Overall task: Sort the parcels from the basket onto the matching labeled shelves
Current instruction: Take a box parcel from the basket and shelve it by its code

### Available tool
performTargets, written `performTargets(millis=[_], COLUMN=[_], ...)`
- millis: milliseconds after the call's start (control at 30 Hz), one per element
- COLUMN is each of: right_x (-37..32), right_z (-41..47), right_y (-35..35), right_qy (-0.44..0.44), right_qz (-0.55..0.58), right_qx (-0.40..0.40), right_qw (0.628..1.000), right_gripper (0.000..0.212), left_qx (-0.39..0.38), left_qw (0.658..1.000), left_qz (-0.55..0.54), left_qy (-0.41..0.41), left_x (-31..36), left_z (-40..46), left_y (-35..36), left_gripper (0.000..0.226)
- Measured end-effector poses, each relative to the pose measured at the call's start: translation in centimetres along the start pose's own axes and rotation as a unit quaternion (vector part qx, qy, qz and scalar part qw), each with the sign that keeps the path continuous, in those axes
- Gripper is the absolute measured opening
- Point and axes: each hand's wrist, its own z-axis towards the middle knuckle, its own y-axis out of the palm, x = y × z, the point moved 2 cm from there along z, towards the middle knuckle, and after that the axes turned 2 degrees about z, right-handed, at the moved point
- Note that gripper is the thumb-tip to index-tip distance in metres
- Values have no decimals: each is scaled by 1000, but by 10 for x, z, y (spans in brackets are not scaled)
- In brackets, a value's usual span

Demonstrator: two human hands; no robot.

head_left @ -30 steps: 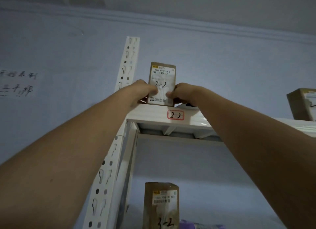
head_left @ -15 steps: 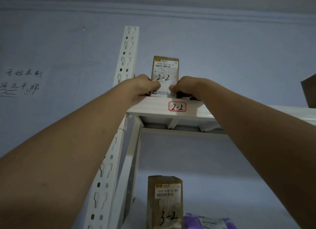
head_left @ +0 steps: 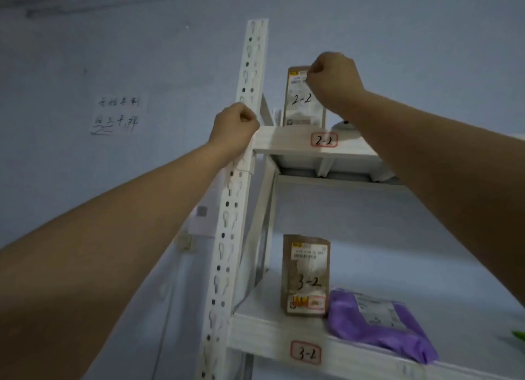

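Pale blue wall is backing a white slotted-steel rack, and the view is tilting up at it from below.

Nearest, the lower shelf (head_left: 272,331) is carrying a red-edged tag (head_left: 305,353) reading 3-2. A brown 3-2 box (head_left: 306,274) is standing upright on it, with a purple mailer (head_left: 377,325) lying just beside it to the right, seemingly touching.

Higher up, the left hand (head_left: 237,125) is hovering clenched and holding nothing, just in front of the upright post (head_left: 227,223), beside the left end of the upper shelf (head_left: 284,144). Half a second ago it was pinching the parcel's lower left corner; it is now pulling away, well clear of the parcel.

The right hand (head_left: 332,80) is sitting at the upper right corner of the 2-2 parcel (head_left: 301,101), fingers curled. It has climbed from the lower edge, and whether it is pinching the corner or only steadying it I cannot tell. The parcel is standing upright on the upper shelf, directly above the 2-2 tag (head_left: 324,140), so parcel and tag are matching.

By my judgement this parcel is placed and only needs letting go; the basket is out of view.

Farthest, handwritten notes (head_left: 118,115) are showing on the wall left of the post.
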Motion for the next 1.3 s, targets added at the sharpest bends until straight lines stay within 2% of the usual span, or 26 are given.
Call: performTargets(millis=[100, 167, 200, 267, 333, 400, 533, 667, 767, 900, 1233, 1300], right_x=[-26, -42, -49, -68, -89, -109, -135, -150, -168, -199, -259, -259], right_z=[-35, -71, -91, -138, -191, -249, -386, -521, -608, -698, -873, -909], right_y=[32, 67, 88, 131, 173, 213, 281, 333, 361, 398, 477, 489], right_qy=[-39, -66, -82, -115, -135, -137, -137, -56, -13, 8, -16, -26], right_qz=[39, 70, 77, 85, 98, 115, 142, 162, 161, 132, 91, 93], right_qx=[-29, -90, -128, -212, -299, -377, -516, -641, -711, -759, -858, -872], right_qw=[998, 991, 985, 967, 939, 909, 833, 748, 684, 638, 505, 480], right_gripper=[25, 30, 30, 29, 29, 27, 26, 29, 29, 28, 27, 27], left_qx=[-43, -94, -128, -209, -270, -296, -335, -390, -400, -439, -413, -420], left_qw=[994, 973, 948, 872, 808, 771, 710, 664, 637, 581, 530, 508], left_qz=[73, 190, 275, 428, 502, 532, 549, 517, 454, 423, 358, 344], left_qy=[-66, -93, -94, -108, -146, -189, -287, -372, -477, -539, -649, -668], left_x=[-32, -62, -78, -109, -137, -162, -211, -264, -304, -352, -443, -458], left_z=[-44, -79, -99, -143, -190, -234, -324, -431, -517, -612, -752, -789], left_y=[-36, -62, -77, -106, -135, -160, -203, -239, -266, -302, -400, -406], left_gripper=[8, 7, 11, 21, 27, 29, 33, 34, 31, 33, 26, 24])
